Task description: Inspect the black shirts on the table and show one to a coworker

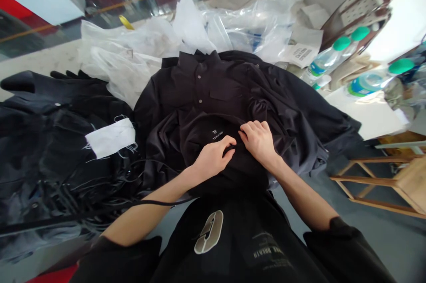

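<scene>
A dark jacket (221, 79) with snap buttons and a flap pocket lies spread before me, its lower part bunched up towards my body. White lettering shows on the black fabric beside my left hand (215, 157). That hand is closed, pinching a bit of black fabric between thumb and forefinger. Just to its right, my right hand (259, 141) has its fingers curled over a fold of the jacket, gripping it. The two hands are close but apart. Black cloth against black cloth hides exactly which edge each holds.
Left lies a pile of dark garments (66, 127) with a frayed white cloth scrap (112, 137) on top. A black cord (146, 202) crosses by my left forearm. Clear plastic bags (246, 21) lie behind. Bottles (328, 58), a bag (362, 9) and a wooden stool (392, 183) are at right.
</scene>
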